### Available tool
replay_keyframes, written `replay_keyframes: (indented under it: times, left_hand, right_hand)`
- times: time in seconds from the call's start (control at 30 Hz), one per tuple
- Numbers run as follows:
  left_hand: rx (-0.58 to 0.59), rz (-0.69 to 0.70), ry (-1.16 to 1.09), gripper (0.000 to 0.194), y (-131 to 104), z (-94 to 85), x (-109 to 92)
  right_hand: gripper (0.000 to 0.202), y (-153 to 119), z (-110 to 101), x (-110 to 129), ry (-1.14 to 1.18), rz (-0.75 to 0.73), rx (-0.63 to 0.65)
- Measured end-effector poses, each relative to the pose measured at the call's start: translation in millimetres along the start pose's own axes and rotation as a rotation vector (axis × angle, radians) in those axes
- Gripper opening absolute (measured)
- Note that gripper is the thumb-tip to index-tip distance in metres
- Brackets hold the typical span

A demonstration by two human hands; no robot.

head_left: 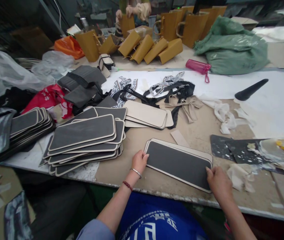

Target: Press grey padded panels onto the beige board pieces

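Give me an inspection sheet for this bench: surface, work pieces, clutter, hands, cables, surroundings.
Surface: brown worktable, stained, white sheet across the back.
Work pieces: dark panel with pale border, lying flat on a pale panel; fanned stack of like panels to its left; second stack further left; pale panels behind.
Clutter: rags, black scraps, straps, pink bottle, green sack.
Hands: left hand on the panel's left end; right hand on its right near corner.
Cables: nothing seen.
Surroundings: tan bags at the back; another person's hands there.
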State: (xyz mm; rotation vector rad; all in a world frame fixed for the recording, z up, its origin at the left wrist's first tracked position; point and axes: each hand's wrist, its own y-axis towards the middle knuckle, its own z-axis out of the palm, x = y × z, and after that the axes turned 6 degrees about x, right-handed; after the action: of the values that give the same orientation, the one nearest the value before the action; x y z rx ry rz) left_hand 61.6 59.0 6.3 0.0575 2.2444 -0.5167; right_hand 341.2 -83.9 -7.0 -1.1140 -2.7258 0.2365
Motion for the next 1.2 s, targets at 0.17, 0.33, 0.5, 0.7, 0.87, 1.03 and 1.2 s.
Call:
replay_keyframes:
  times: [0.17, 0.33, 0.5, 0.7, 0.87, 1.03, 1.2]
  left_hand:
    - [-0.012, -0.020, 0.033, 0.024, 1.0, 0.6, 0.3]
    - [-0.044, -0.066, 0.073, 0.016, 0.7, -8.1, 6.0]
    - [-0.226, 0.241, 0.404, 0.018, -15.6, 1.6, -11.7]
    - [0.076, 0.830, 0.636, 0.047, -20.6, 62.6, -54.5]
    - [0.212, 0.789, 0.702, 0.053, -4.0, 71.8, -54.6]
    - [0.238, 0.785, 0.725, 0.054, 2.9, 54.8, -48.0]
    - [0.213, 0.792, 0.725, 0.052, 4.0, 53.5, -49.6]
  right_hand:
    - [0.019, -3.1, -7.2, 7.7, -0.005, 0.053, 0.047]
    - [0.018, -5.0, -7.5, 8.7, 0.026, 0.056, 0.030]
    - [0.017, -5.6, -3.5, 5.7, 0.058, 0.021, -0.002]
    - [0.019, -6.9, -4.6, 5.2, 0.111, 0.025, 0.012]
    - [0.019, -7.4, -1.1, 3.5, 0.153, 0.011, -0.013]
    - [0.018, -9.8, 2.6, 5.4, 0.164, -0.022, -0.103]
    - [0.019, -12.6, 3.2, -0.1, 0.214, -0.016, -0.155]
